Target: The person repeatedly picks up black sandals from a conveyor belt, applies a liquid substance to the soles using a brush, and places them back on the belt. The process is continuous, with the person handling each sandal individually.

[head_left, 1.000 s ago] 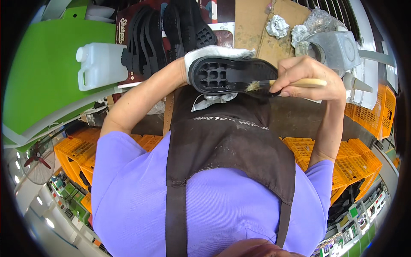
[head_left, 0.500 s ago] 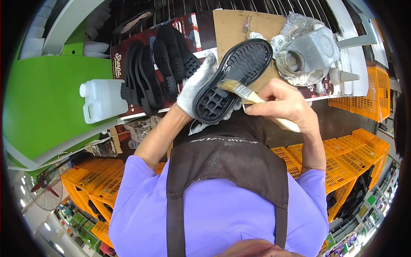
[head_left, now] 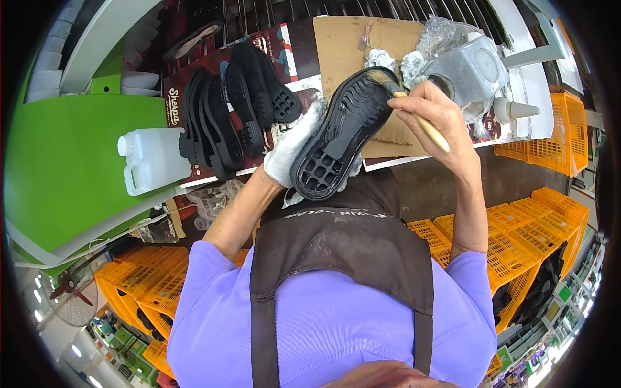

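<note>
A black shoe sole is tilted up in front of me, its ribbed toe end away from me and its square-pocketed heel end close to my apron. My left hand, in a white glove, grips it from the left and underneath; some of the glove's fingers are hidden behind it. In my bare right hand is a wooden-handled paintbrush. Its bristles touch the sole near the toe rim. Several more black soles lie side by side to the left of my glove.
A brown cardboard sheet lies beneath the sole. At right are a clear plastic jar on its side, crumpled plastic wrap and a white nozzle cap. A white jug stands left. Orange crates flank me.
The brush has gone from the middle of the sole up to its toe end, my right hand rising with it. The sole has shifted slightly toward me and left.
</note>
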{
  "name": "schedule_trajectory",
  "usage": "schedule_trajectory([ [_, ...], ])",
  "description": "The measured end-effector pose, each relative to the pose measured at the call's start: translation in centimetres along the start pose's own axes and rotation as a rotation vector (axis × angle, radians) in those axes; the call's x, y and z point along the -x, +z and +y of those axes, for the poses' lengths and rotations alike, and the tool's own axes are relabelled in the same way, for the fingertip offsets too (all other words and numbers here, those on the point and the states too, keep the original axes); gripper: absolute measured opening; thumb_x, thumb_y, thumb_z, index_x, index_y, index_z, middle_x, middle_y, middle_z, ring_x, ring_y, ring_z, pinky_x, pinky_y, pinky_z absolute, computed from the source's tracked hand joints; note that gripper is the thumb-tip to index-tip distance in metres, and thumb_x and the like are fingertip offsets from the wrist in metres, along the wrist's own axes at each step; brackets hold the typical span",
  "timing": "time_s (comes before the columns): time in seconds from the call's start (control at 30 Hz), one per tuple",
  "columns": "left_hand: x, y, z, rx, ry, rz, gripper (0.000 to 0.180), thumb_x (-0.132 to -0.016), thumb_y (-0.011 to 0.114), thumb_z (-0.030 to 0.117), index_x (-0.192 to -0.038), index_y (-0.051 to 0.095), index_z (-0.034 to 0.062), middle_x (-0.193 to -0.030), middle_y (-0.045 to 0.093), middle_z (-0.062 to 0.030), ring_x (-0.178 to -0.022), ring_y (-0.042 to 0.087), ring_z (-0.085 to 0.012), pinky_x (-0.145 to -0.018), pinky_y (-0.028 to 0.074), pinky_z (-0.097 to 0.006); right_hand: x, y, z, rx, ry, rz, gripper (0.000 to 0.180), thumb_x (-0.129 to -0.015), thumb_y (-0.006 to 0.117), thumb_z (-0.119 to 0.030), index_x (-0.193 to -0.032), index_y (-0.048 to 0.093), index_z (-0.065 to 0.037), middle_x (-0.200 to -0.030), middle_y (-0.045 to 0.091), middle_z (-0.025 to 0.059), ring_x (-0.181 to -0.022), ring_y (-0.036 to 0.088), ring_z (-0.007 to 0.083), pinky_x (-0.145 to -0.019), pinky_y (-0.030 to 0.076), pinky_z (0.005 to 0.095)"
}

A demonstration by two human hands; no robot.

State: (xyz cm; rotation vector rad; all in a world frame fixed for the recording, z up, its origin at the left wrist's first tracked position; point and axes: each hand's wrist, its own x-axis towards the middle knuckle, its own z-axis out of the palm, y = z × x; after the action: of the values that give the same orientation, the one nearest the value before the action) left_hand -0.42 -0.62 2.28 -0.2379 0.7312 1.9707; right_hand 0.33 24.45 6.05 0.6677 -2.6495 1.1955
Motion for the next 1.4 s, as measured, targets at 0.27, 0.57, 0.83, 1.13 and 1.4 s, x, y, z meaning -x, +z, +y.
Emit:
schedule_trajectory([
  [0.27,-0.5,-1.2,-1.1,-0.356,0.104,0.014,0.064,-0.095,0.024,0.057,-0.128,0.045,0.0049,-0.097,0.062,-0.0158,-0.079,0.064,-0.0214,-0.071,0.054,-0.032,-0.6,1.9,-0.9,0.013,0.132,0.168,0.015,-0.08,0.066,-0.002,-0.094,0.066,-0.001,-0.072,0.058,0.0117,-0.066,0.059,0.0257,-0.062,0.046,0.0316],
  [0.57,-0.2,0.1,-0.1,-0.276,0.255,0.033,0.056,-0.097,0.029,0.052,-0.123,0.048,0.0062,-0.091,0.061,-0.0076,-0.08,0.061,-0.0149,-0.072,0.05,-0.026,-1.2,2.0,-2.0,-0.418,0.193,-0.017,0.016,-0.086,0.059,-0.009,-0.095,0.067,0.002,-0.076,0.064,0.0108,-0.068,0.06,0.0179,-0.062,0.046,0.0273],
  [0.83,-0.6,-2.0,-0.2,0.206,0.208,-0.152,0.06,-0.096,0.027,0.053,-0.131,0.044,0.0071,-0.109,0.06,-0.0173,-0.088,0.063,-0.0261,-0.075,0.055,-0.04,-0.7,2.7,-2.0,-0.022,-0.133,-0.004,0.025,-0.078,0.063,-0.002,-0.103,0.065,-0.009,-0.075,0.053,0.0063,-0.069,0.055,0.0218,-0.06,0.045,0.0302],
  [1.13,0.2,-2.6,0.4,0.073,0.1,-0.189,0.057,-0.096,0.031,0.051,-0.128,0.047,0.0064,-0.106,0.063,-0.0137,-0.084,0.065,-0.0256,-0.071,0.057,-0.037,-0.4,2.9,-2.2,-0.271,-0.199,-0.231,0.034,-0.072,0.067,-0.001,-0.105,0.067,-0.01,-0.08,0.054,0.0059,-0.074,0.057,0.0211,-0.063,0.046,0.0304],
  [1.4,-0.1,-3.1,-0.5,0.037,0.069,-0.141,0.061,-0.095,0.027,0.057,-0.129,0.047,0.0098,-0.097,0.064,-0.0137,-0.074,0.065,-0.0242,-0.063,0.057,-0.037,-0.6,3.7,-0.8,-0.007,0.011,0.129,0.017,-0.08,0.065,-0.003,-0.096,0.066,-0.004,-0.073,0.055,0.0103,-0.066,0.058,0.024,-0.059,0.047,0.0319],
])
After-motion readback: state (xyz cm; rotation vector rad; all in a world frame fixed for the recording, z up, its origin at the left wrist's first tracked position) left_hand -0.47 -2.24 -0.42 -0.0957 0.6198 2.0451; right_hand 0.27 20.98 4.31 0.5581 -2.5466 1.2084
